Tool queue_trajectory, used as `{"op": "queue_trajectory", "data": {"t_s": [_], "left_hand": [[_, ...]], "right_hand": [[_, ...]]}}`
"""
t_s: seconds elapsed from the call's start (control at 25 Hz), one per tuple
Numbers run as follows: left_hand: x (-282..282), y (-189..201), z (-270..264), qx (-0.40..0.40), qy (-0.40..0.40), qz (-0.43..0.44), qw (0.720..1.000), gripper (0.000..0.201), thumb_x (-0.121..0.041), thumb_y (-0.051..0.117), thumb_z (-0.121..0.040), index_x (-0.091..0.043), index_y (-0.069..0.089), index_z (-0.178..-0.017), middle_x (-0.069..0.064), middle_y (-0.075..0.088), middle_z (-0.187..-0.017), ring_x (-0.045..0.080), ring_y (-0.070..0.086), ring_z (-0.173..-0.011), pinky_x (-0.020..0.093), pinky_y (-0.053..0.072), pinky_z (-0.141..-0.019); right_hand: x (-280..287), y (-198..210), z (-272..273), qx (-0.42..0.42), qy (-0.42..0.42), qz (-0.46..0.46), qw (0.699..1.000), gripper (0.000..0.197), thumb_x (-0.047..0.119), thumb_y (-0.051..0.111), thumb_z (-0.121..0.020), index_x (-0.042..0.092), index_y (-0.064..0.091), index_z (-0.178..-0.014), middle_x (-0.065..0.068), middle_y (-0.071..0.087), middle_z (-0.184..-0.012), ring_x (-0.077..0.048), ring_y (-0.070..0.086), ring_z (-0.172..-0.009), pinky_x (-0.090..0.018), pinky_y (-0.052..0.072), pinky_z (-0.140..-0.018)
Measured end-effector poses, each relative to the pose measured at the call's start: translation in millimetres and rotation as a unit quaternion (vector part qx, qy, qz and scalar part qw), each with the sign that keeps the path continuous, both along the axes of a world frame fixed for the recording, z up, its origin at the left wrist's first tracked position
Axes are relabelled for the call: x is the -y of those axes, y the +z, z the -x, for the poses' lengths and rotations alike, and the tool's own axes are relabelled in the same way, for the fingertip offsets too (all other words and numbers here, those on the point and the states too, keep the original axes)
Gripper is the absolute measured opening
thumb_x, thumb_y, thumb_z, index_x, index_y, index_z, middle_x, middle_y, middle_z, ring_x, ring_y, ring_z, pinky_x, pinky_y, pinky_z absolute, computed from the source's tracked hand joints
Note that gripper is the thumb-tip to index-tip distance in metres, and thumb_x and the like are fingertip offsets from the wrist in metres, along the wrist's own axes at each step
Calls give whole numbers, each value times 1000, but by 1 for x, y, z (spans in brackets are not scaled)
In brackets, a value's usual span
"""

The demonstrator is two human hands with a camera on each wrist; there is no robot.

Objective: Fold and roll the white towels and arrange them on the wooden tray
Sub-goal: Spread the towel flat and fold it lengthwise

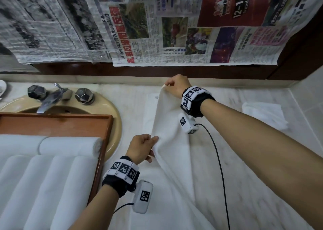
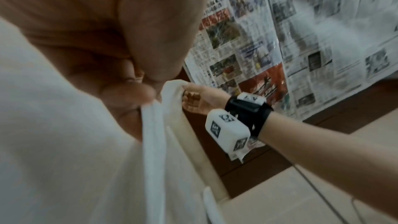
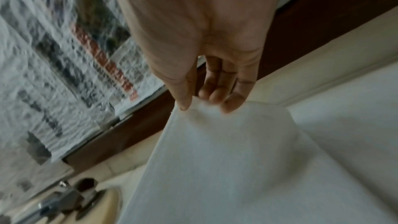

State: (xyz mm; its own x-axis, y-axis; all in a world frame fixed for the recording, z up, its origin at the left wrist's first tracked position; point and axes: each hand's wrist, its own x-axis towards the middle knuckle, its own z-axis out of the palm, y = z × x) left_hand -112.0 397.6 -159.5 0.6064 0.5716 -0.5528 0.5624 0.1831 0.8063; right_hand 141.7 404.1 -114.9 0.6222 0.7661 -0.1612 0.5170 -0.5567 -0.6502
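My left hand [image 1: 142,146] and right hand [image 1: 175,84] are each pinching an edge of the white towel [image 1: 172,133] between thumb and fingers, lifting it off the counter [image 1: 244,160].

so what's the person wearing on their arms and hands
Both forearms are bare, with no sleeves or gloves. Each wrist carries a black strap bearing white cube faces printed with black square marker codes. Under each wrist hangs a rounded white camera pod with the same markers. A thin black cable trails from the right wrist's pod, and another from the left wrist's.
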Motion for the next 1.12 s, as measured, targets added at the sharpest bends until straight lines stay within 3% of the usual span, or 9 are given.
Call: {"op": "queue_trajectory", "data": {"t_s": [0.08,0.16,0.28,0.36,0.48,0.64,0.8,1.0,1.12], "left_hand": [[-1,-17,6,-40,27,-52,997,34,-29,63,-93,-3,55,-71,6,58,-55,23,56,-46,28,43,-42],[-1,-29,7,-66,53,-98,992,33,-32,63,-92,-6,59,-72,0,55,-51,21,51,-45,32,47,-44],[-2,-40,3,-71,82,-150,983,28,-38,62,-91,-16,61,-73,-1,61,-57,25,61,-64,41,55,-69],[-5,-41,-3,-84,78,-171,979,25,-42,59,-91,-22,60,-75,-2,64,-60,25,63,-77,40,53,-76],[-14,-40,-15,-114,51,-202,971,23,-46,58,-89,-24,61,-82,-7,66,-70,18,61,-79,31,48,-70],[-22,-45,-19,-125,24,-234,964,21,-38,55,-94,-21,58,-83,-4,64,-78,23,60,-78,32,48,-69],[-21,-55,-15,-126,39,-221,966,27,-44,43,-97,-21,50,-84,4,63,-79,31,61,-76,43,53,-74],[-27,-57,-22,-141,66,-202,967,28,-42,39,-99,-18,49,-88,8,62,-85,35,62,-79,44,54,-75],[-30,-56,-26,-170,67,-197,963,30,-40,41,-99,-15,52,-87,8,63,-89,34,62,-81,42,54,-77]], "right_hand": [[-13,-16,11,42,32,-4,999,16,22,64,-87,15,76,-96,-4,67,-96,-23,58,-102,-26,42,-87],[-21,-31,22,49,22,-7,999,15,23,59,-89,18,73,-93,1,61,-98,-21,53,-99,-36,36,-88],[-32,-52,26,98,49,39,993,17,24,52,-94,19,66,-101,2,66,-107,-23,56,-103,-38,27,-85],[-36,-63,21,124,93,104,982,23,19,50,-95,19,61,-115,1,63,-120,-24,54,-114,-40,29,-90],[-38,-75,12,112,128,134,976,36,6,51,-93,15,56,-128,-4,54,-134,-25,46,-125,-38,35,-100],[-41,-76,2,94,135,111,980,28,6,51,-94,5,61,-120,-13,58,-125,-28,51,-117,-27,37,-89],[-47,-75,-1,79,105,112,985,21,8,44,-96,5,58,-112,-15,61,-114,-33,55,-103,-33,42,-80],[-57,-80,0,132,119,133,975,17,6,42,-97,5,50,-111,-20,61,-104,-32,51,-81,-37,40,-66],[-57,-84,3,154,126,147,969,22,2,43,-95,3,48,-117,-20,61,-107,-34,54,-88,-36,38,-66]]}}
